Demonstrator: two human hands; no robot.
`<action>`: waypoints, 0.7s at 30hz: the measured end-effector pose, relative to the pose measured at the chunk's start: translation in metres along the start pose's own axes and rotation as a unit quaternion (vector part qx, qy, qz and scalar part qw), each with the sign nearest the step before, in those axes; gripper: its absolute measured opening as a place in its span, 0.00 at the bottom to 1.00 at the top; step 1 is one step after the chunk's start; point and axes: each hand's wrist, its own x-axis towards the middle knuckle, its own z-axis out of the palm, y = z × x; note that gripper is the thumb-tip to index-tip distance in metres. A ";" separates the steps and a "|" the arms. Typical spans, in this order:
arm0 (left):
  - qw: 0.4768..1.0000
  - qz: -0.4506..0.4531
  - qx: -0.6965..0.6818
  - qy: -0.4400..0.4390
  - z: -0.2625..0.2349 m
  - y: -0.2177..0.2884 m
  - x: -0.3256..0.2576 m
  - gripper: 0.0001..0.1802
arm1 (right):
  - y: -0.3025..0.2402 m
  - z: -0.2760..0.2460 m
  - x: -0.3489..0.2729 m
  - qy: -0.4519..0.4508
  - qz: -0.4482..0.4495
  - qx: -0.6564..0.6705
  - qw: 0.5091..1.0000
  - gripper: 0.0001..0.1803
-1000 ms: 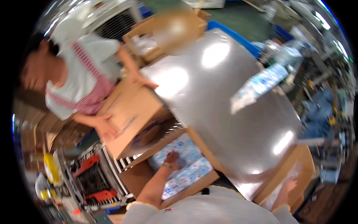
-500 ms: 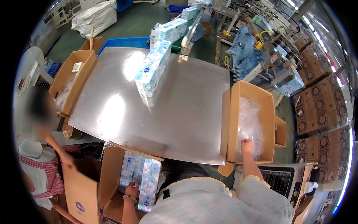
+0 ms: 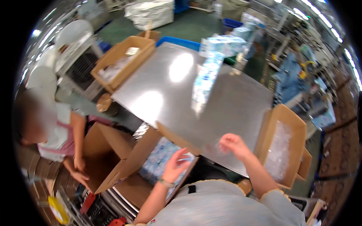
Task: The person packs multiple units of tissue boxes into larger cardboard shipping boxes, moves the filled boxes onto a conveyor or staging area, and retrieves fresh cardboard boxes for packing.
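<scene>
My left hand [image 3: 175,165], a band at its wrist, is raised over an open cardboard carton [image 3: 147,137]. Its fingers are apart and hold nothing. Inside that carton lie blue-and-white floral packs [image 3: 156,158], side by side. Above the near edge of the metal table, the fingers of my right hand [image 3: 233,144] are closed on a thin clear plastic piece [image 3: 212,150], faint and smeared by motion. Farther back on the table a long row of floral packs [image 3: 208,77] stands in line with others on the conveyor.
A cardboard box of clear plastic pieces [image 3: 279,150] is at the metal table's [image 3: 181,94] right edge; another box [image 3: 120,64] stands at its left. At left, a co-worker's hands [image 3: 80,169] are at another open carton [image 3: 109,150]. Machinery [image 3: 298,79] stands far right.
My right hand has left the box of clear plastic and come left over the table with a clear piece. My left hand has lifted off the packs. The view has turned, shifting everything.
</scene>
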 end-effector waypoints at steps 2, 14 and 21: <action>0.995 0.021 -0.087 0.037 0.015 0.016 0.001 0.34 | 0.019 0.067 0.032 -0.146 0.006 -0.059 0.988 0.08; 0.819 -0.098 0.375 0.423 -0.111 -0.093 -0.128 0.17 | 0.038 0.180 0.114 -0.317 -0.364 -0.347 0.804 0.11; 0.836 0.055 0.396 0.376 -0.072 -0.029 -0.014 0.13 | -0.119 -0.017 0.273 0.062 -0.314 -0.839 0.440 0.37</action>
